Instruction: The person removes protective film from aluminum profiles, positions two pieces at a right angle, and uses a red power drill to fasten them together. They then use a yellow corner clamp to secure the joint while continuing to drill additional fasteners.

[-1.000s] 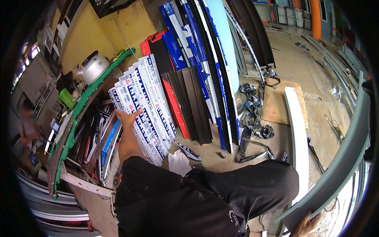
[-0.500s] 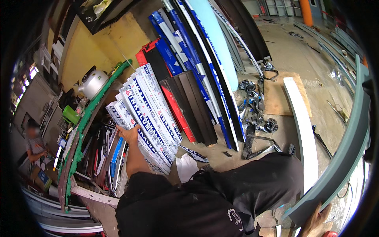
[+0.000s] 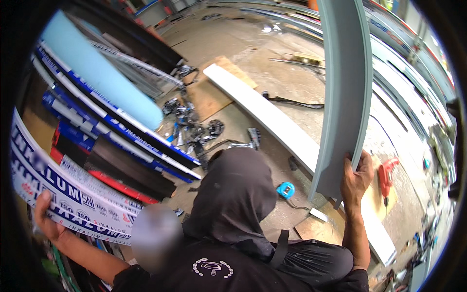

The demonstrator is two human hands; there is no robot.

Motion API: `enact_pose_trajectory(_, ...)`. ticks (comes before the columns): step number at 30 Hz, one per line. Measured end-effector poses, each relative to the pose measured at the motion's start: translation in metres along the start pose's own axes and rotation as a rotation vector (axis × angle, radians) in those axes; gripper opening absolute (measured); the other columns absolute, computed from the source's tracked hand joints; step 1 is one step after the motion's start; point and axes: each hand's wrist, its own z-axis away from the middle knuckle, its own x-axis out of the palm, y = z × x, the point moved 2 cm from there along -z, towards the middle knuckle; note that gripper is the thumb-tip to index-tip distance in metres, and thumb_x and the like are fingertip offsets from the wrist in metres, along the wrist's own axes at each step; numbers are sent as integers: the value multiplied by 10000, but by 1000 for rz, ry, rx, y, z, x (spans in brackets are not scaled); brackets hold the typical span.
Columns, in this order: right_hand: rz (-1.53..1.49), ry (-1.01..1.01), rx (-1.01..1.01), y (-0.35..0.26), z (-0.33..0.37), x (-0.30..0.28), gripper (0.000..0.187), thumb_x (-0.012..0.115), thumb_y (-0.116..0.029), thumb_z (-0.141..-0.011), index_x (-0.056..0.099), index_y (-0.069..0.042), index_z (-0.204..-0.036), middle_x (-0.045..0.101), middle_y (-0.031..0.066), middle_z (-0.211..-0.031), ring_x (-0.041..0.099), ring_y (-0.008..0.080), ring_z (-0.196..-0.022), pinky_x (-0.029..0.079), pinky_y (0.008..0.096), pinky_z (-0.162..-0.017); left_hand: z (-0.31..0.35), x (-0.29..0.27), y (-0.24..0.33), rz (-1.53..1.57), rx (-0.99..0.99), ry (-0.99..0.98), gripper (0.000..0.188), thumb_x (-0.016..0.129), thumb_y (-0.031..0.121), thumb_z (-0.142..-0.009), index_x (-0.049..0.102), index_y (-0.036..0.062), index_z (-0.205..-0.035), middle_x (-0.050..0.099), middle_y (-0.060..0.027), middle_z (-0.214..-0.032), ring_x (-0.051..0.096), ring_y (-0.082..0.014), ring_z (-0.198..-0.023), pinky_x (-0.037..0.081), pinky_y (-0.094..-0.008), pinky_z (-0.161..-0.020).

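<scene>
My right hand (image 3: 357, 179) grips the near end of a long grey metal channel (image 3: 343, 97). Its thumb lies inside the channel and its fingers wrap the right edge. The channel stretches away from me past the top of the picture. At the far left, my left hand (image 3: 50, 221) holds the edge of a bundle of profiles (image 3: 73, 194) wrapped in white film with blue and red print. The thumb shows on the film; the other fingers are partly hidden.
A white bar (image 3: 267, 117) lies diagonally across the floor, with a blue tape measure (image 3: 286, 190) beside my knee. Right of the channel is a red drill (image 3: 387, 177). Crumpled black film (image 3: 199, 134) lies near a plywood sheet (image 3: 209, 95). Blue-wrapped profiles (image 3: 112, 121) lean at left.
My view has swung to the right, so the wrapped bundle now sits at the far left. The grey channel stands more central, its near end lifted, with my right hand plainly visible on it.
</scene>
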Motion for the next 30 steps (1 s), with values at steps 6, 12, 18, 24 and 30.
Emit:
enact_pose_trajectory(6, -17, 158, -22, -7, 8, -46, 254, 680, -51, -983, 585, 60, -1192, 719, 122, -1043, 693, 149, -944, 542, 280, -863, -54, 193, -8, 221, 348, -323, 509, 737, 85, -778, 632, -39, -1260, 703, -161, -1157, 705, -274, -1008, 569, -381, -938)
enact_pose_trajectory(12, 84, 318, -7, -13, 22, -88, 262, 672, -38, -982, 584, 60, -1209, 720, 150, -1076, 699, 185, -1020, 536, 310, -934, -135, 354, -42, 686, 514, -348, 493, 783, 68, -750, 664, 5, -1224, 709, -130, -1138, 706, -267, -984, 579, -385, -915)
enact_pose_trajectory(18, 147, 429, -37, -15, 29, -106, 273, 670, -45, -986, 584, 62, -1222, 712, 137, -1080, 698, 181, -1003, 543, 316, -937, -184, 581, -176, 892, -50, -415, 347, 823, 80, -702, 666, 97, -1011, 653, -31, -922, 659, -230, -804, 579, -390, -817)
enact_pose_trajectory(24, 206, 480, 40, -19, 48, -113, 266, 682, -52, -982, 586, 55, -1205, 701, 102, -1031, 680, 134, -949, 545, 268, -858, -131, 732, -367, 468, -702, -265, 258, 740, 193, -727, 595, 99, -918, 648, -49, -849, 643, -231, -784, 546, -434, -780)
enact_pose_trajectory(30, 290, 535, 219, -22, 79, -114, 242, 675, -26, -967, 584, 41, -1181, 681, 57, -987, 644, 85, -862, 517, 229, -768, -72, 760, -488, 80, -1030, -345, 445, 683, 445, -775, 669, 164, -1121, 709, -71, -1124, 654, -255, -1052, 407, -468, -928)
